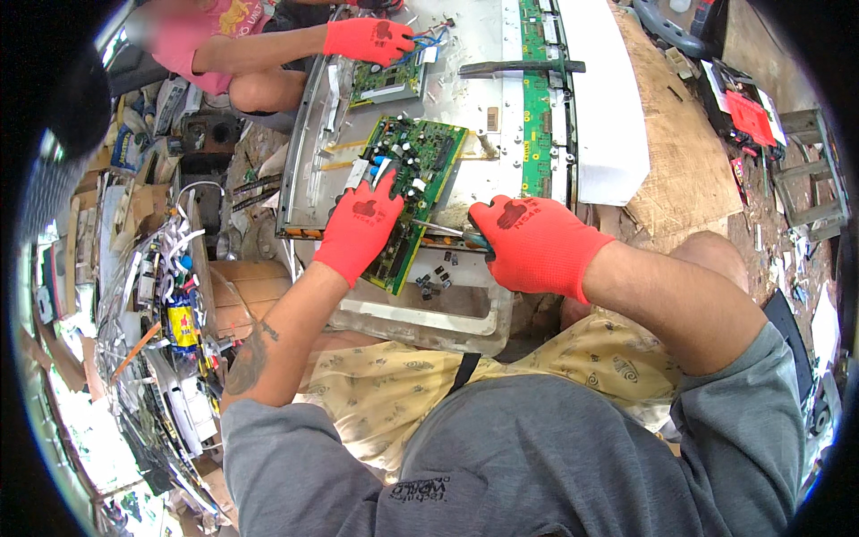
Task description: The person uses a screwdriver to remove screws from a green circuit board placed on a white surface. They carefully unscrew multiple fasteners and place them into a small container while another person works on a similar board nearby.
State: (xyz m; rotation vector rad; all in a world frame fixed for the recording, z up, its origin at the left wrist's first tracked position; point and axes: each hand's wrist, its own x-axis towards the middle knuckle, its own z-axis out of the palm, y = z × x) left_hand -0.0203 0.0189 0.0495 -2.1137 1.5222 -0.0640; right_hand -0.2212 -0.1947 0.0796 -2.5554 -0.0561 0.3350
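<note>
A green circuit board (437, 166) with many black, blue and white parts leans at a slant over the near edge of a large flat panel. My left hand (365, 219), in a red glove, grips the board's left side, fingertips among its parts. In my red-gloved right hand (537, 240) is a screwdriver (447, 231), its handle mostly hidden by the fist. The metal shaft points left and its tip meets or nearly meets the board's right edge; I cannot tell if they touch. Small dark chips (434, 282) lie scattered just below the board.
The large panel (488, 116) carries a long green strip board (537, 134) and a dark hammer-like tool (523, 68). Far left, another person's red-gloved hand (369, 42) is at blue wires above a smaller circuit board (386, 82). Scrap (170, 295) piles at left; cardboard (676, 116) lies right.
</note>
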